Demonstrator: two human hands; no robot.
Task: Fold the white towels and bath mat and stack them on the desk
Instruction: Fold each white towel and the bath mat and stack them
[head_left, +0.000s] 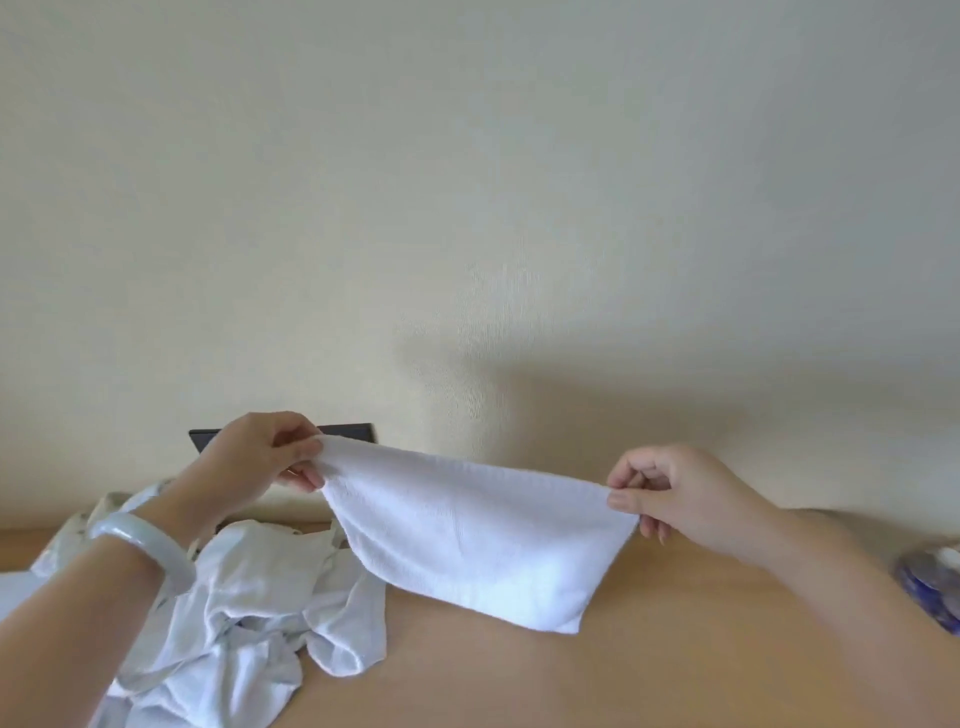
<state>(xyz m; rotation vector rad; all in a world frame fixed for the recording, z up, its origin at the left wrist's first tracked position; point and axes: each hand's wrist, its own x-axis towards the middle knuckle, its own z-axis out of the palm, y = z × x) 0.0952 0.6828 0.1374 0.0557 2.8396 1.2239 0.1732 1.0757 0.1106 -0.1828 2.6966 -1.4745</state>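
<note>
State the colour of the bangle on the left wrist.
Pale, milky bluish-white; the bangle shows best in the head view, the only one given.

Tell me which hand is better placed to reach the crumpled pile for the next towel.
Left, probably. The left hand and its forearm hang over the crumpled pile, while the right hand is off over bare desk. Both pinch the held towel, so it must let go first.

One white towel (467, 540) in the air. Two hands, left hand (249, 462) and right hand (670, 493), each pinching one top corner. One crumpled heap of white cloth (270, 613) on one tabletop (675, 649); number of pieces within impossible to tell. One pale bangle (140, 545). One dark panel (353, 432). One blue-patterned item (930, 587), cut off at the edge.
</note>
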